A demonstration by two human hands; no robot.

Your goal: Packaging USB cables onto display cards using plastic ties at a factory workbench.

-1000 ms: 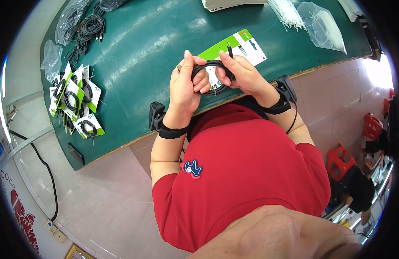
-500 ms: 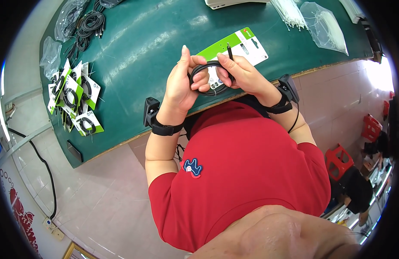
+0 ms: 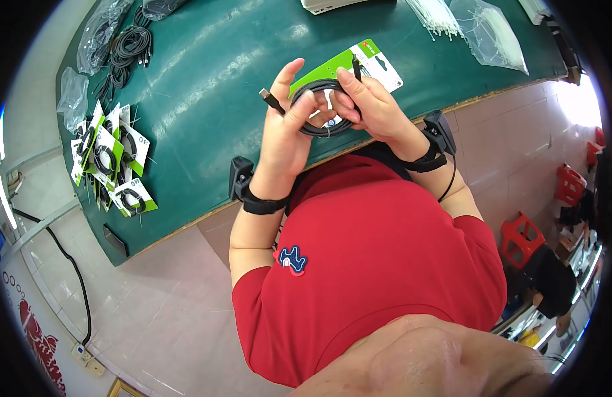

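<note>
Between my hands, above the near edge of the green table (image 3: 207, 132), is a black cable (image 3: 319, 85) wound into a ring. My left hand (image 3: 283, 132) grips the ring's left side, thumb pressed against it and index finger raised; one metal-tipped plug sticks out beside this hand. Closed round the right side of the coil is my right hand (image 3: 379, 112), thumb on top, with the other plug pointing up past the thumb. A green and white packaging card (image 3: 383, 71) lies behind the coil, partly hidden by my hands.
At the left lies a pile of carded black cables (image 3: 106, 159). Loose dark cables (image 3: 131, 46) and clear plastic bags (image 3: 73, 99) are behind it. White cable ties (image 3: 435, 18) and a bag of them (image 3: 492, 40) lie far right. Red stools (image 3: 521, 238) stand on the floor.
My left hand has turned and shifted its grip, and a plug now shows beside it. The coil has become a rounder, closed ring. My right hand still holds its side.
</note>
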